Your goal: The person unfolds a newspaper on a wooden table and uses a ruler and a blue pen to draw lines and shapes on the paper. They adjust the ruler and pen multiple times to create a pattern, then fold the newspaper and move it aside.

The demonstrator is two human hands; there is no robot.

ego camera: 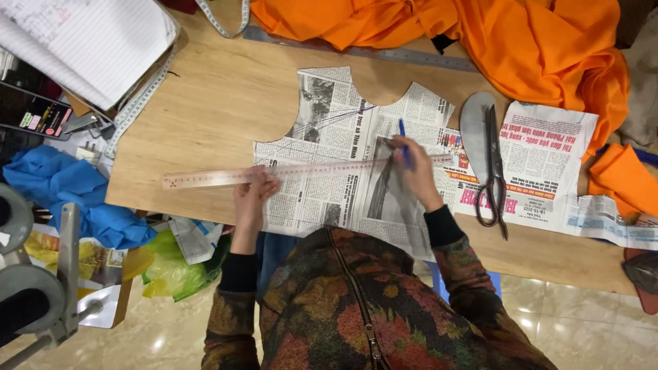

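Observation:
A newspaper pattern piece (343, 144) with curved cut-outs lies on the wooden table (226, 96). A long pale ruler (205, 178) rests across it, running left to right. My left hand (252, 195) presses down on the ruler near its middle. My right hand (410, 168) grips a blue pen (403, 140), its tip touching the paper right at the ruler's edge. Both forearms wear dark cuffs under a patterned floral jacket.
Large black scissors (492, 164) lie on another newspaper sheet (548, 157) to the right. Orange fabric (521, 41) is heaped at the far side, beside a metal ruler (384, 53). At left lie a lined notebook (89, 41), a tape measure (137, 103), a phone (31, 113) and blue cloth (62, 185).

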